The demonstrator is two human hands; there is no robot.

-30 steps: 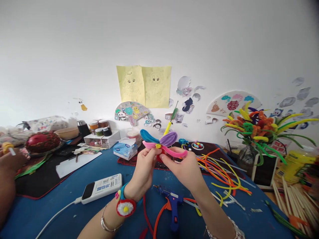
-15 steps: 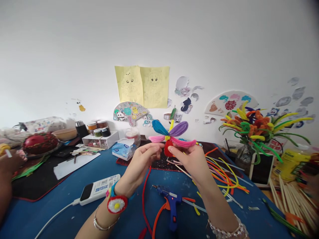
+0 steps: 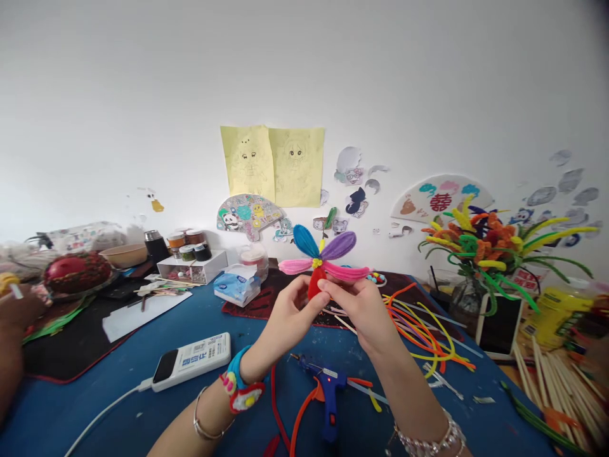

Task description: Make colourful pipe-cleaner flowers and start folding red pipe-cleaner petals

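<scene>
Left hand (image 3: 285,314) and right hand (image 3: 364,311): fingers curled, pinching the red base of a pipe-cleaner flower (image 3: 317,263) from both sides; blue, purple and pink petals, held mid-frame above the surface. Blue surface (image 3: 85,406): hot glue gun (image 3: 328,387) below the hands, power bank (image 3: 190,362) lower left, orange and yellow pipe cleaners (image 3: 419,336) right. Beyond: tissue packet (image 3: 236,285), vase of pipe-cleaner flowers (image 3: 490,254) at right, yellow drawings (image 3: 271,166) on white wall (image 3: 304,63). Another person's hand (image 3: 21,311) at left edge.

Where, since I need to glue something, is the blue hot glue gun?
In the head view, the blue hot glue gun lies on the blue work surface, below the person's right hand and the pipe-cleaner flower they hold, beside a red pipe cleaner.
</scene>
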